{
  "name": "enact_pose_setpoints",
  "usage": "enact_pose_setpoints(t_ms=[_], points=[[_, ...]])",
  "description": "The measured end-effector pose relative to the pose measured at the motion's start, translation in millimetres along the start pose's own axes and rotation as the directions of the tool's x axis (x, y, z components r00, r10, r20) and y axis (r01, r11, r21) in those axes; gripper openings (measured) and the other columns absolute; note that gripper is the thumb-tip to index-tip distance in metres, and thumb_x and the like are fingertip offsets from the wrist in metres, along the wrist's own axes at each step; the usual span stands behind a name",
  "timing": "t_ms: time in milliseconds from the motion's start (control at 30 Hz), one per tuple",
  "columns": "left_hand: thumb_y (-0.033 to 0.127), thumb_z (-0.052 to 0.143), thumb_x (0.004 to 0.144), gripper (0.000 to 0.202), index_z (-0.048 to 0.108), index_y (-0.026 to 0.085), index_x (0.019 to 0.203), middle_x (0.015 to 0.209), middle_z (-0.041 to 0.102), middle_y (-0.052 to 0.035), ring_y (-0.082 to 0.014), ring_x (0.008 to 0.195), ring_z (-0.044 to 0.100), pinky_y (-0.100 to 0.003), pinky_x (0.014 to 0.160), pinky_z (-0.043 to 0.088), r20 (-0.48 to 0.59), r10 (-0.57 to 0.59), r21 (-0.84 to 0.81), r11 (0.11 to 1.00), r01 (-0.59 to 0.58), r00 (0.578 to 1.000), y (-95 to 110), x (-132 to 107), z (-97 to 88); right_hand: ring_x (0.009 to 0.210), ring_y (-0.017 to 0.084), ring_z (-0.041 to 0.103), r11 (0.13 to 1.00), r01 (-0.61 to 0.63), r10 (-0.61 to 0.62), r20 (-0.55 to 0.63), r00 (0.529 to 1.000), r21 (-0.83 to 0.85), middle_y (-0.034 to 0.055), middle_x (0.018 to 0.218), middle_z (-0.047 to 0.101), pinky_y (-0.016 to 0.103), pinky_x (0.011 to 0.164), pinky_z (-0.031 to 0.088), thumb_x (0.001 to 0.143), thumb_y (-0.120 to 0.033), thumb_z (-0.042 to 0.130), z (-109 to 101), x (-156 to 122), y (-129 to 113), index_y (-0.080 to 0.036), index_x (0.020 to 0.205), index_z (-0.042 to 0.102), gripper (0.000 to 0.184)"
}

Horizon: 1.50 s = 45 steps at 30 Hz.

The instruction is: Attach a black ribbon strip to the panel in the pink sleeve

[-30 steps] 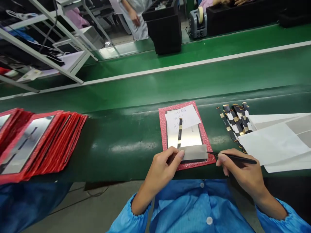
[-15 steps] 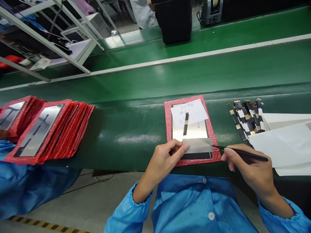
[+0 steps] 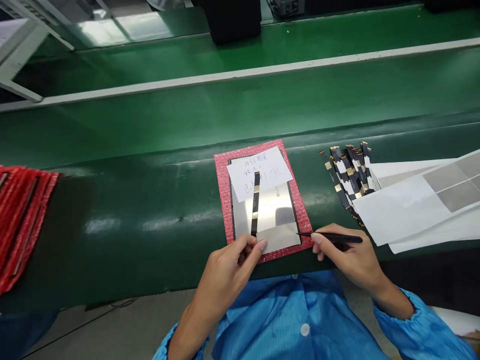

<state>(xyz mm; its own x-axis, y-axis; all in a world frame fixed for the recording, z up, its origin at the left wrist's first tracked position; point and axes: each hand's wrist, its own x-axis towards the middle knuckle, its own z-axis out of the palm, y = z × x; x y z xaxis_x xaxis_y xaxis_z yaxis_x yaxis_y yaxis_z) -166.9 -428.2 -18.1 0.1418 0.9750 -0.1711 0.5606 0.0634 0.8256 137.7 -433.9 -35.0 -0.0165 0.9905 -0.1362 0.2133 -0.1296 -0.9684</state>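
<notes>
A silvery display panel [image 3: 278,202] lies on a pink bubble-wrap sheet [image 3: 223,200] in front of me. Across its lower end is a thin grey strip of film [image 3: 279,238]. My left hand [image 3: 234,260] pinches the strip's left end between thumb and fingertips. In my right hand [image 3: 347,255] are black tweezers [image 3: 337,237], their tips at the strip's right end. A dark flex cable [image 3: 255,202] with gold patches runs up the panel, its top over a handwritten paper note [image 3: 240,182]. Whether the strip is fully down on the panel I cannot tell.
A bunch of flex cables [image 3: 348,175] lies to the right, beside white sheets [image 3: 405,200] carrying grey film pieces. Red bubble-wrap pouches [image 3: 24,220] are stacked at far left. A black bin [image 3: 236,20] stands at the back of the green bench [image 3: 150,210].
The grey strip has come down over the dark band at the panel's lower end, with both hands still at its ends. My view has turned to the right.
</notes>
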Motion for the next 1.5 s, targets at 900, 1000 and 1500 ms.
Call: enact_pose_setpoints(t_ms=[900,1000,1500], points=[[0.054,0.092,0.114,0.022,0.083,0.04,0.099,0.073,0.075,-0.0055,-0.0241,0.054,0.059,-0.043,0.052,0.046,0.0,0.031,0.06,0.998,-0.031,1.0,-3,-8,-2.2,0.065,0.031,0.092,0.996,0.058,-0.057,0.027,0.998,-0.063,-0.0082,0.083,0.094,0.044,0.055,0.081,0.113,-0.048,0.086,2,-6,-5,-0.053,0.104,0.099,0.016],[0.057,0.087,0.118,0.024,0.084,0.042,0.1,0.074,0.073,-0.0055,-0.0254,0.055,0.06,-0.044,0.053,0.047,0.004,0.016,0.062,0.998,-0.016,1.0,-3,-8,-2.9,0.064,0.03,0.092,0.995,0.072,-0.071,0.027,0.997,-0.063,-0.008,0.082,0.094,0.043,0.055,0.08,0.113,-0.046,0.087,1,-5,-6,-0.053,0.104,0.1,0.016],[0.054,0.086,0.116,0.022,0.083,0.041,0.098,0.069,0.07,-0.0041,-0.0242,0.052,0.055,-0.045,0.052,0.041,-0.006,0.013,0.075,0.997,-0.012,1.0,0,-7,-1.7,0.065,0.028,0.093,0.996,0.088,-0.088,0.004,0.996,-0.032,-0.0045,0.089,0.098,0.039,0.06,0.082,0.112,-0.042,0.095,1,-6,-1,-0.046,0.111,0.103,0.009]])
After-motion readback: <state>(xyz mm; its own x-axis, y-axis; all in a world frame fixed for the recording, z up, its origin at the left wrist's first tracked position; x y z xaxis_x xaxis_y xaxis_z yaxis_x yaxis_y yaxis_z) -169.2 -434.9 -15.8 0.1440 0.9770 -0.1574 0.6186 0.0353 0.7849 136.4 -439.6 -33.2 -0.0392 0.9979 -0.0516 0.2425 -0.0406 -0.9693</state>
